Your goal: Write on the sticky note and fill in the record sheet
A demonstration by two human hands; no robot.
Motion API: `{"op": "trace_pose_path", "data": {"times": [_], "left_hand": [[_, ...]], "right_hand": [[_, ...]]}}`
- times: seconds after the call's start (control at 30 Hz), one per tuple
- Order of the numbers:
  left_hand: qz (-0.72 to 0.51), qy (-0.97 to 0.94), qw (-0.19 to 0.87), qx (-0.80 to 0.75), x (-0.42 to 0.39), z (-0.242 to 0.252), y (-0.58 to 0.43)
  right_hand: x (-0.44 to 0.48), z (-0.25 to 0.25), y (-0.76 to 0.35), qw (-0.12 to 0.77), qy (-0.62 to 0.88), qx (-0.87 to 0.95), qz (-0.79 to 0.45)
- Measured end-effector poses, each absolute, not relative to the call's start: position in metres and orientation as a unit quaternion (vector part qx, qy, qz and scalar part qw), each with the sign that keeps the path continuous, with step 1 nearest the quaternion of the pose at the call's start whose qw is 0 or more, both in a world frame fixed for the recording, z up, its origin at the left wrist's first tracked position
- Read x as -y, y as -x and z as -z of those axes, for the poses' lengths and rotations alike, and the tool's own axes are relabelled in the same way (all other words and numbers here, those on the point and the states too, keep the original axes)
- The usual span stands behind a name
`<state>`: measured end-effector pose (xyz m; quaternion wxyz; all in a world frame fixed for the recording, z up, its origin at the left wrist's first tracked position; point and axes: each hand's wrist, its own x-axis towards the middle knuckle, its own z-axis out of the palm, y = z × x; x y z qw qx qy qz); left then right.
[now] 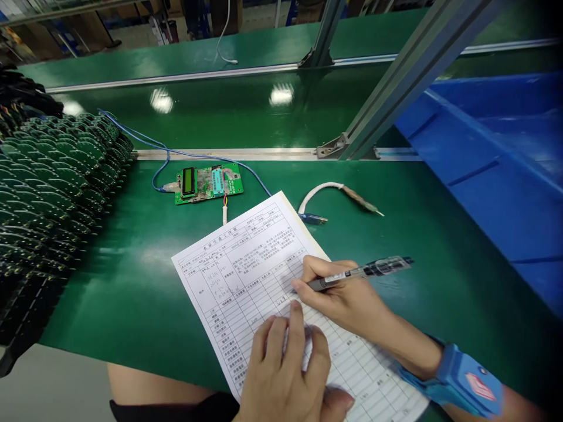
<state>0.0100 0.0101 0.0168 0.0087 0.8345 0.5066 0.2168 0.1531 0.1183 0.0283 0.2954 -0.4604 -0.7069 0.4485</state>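
A printed form with a table and some handwriting lies at a slant on the green table. Resting on its lower part is my left hand, fingers spread over the paper. My right hand grips a black pen, its tip down near the form's middle rows. A blue band with a square case circles my right wrist. Beyond the paper sits a green circuit board with a small display and a teal socket. Part of its white cable goes under the form.
Many stacked circuit boards fill the left side. A white cable with a blue USB plug and a thin probe-like tip lies behind the form. A metal post rises at the right, beside a blue bin.
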Motion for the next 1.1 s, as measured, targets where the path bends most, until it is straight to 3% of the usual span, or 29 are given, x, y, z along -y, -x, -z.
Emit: {"op": "trace_pose_path", "data": {"times": [1.1], "left_hand": [[-0.211, -0.833, 0.023, -0.512, -0.0110, -0.0203, -0.0094]], "right_hand": [[-0.1200, -0.0284, -0.1592, 0.301, 0.461, 0.706, -0.445]]}}
